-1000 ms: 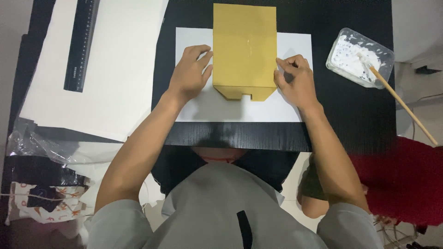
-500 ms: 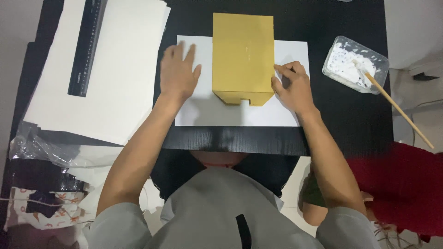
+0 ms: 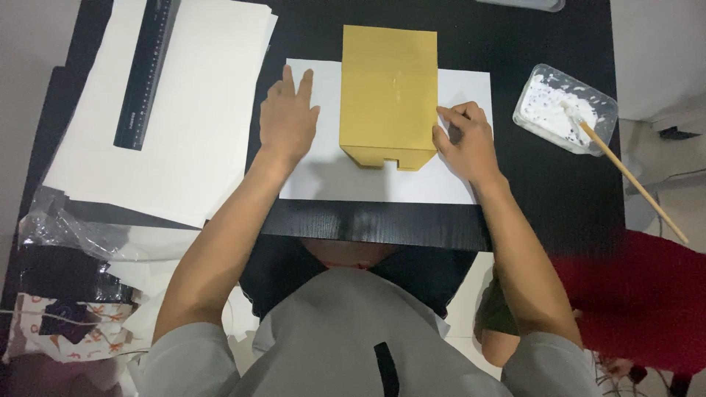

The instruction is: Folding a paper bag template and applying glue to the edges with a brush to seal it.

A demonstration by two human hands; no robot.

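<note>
Left hand: flat, palm down, fingers stretched forward and close together; rests on the white sheet just left of the brown folded paper, apart from its edge; holds nothing
Right hand: fingers curled, fingertips pressed at the right edge of the brown folded paper; whether it pinches the edge or only presses on it cannot be told
Brown folded paper: tall rectangle, mustard brown, lying flat on the middle of the white sheet, its far end reaching past the sheet onto the black table; near corners cut at a slant, a small square notch in the near edge
White sheet: spread flat on the black table in front of the person, both hands upon it
Black table: dark wood-grain top, bears everything listed
Stack of white paper: large sheets at the left, lying partly over the table's edge
Black ruler: lies lengthwise on the stack of white paper, well apart from the left hand
Plastic tub: clear, squarish, holding white paste; at the right of the table, near the right hand but not touching
Wooden stick: one end in the tub's paste, the other slanting out past the table's right edge
Clear plastic wrap: crumpled, at the lower left beneath the paper stack
</note>
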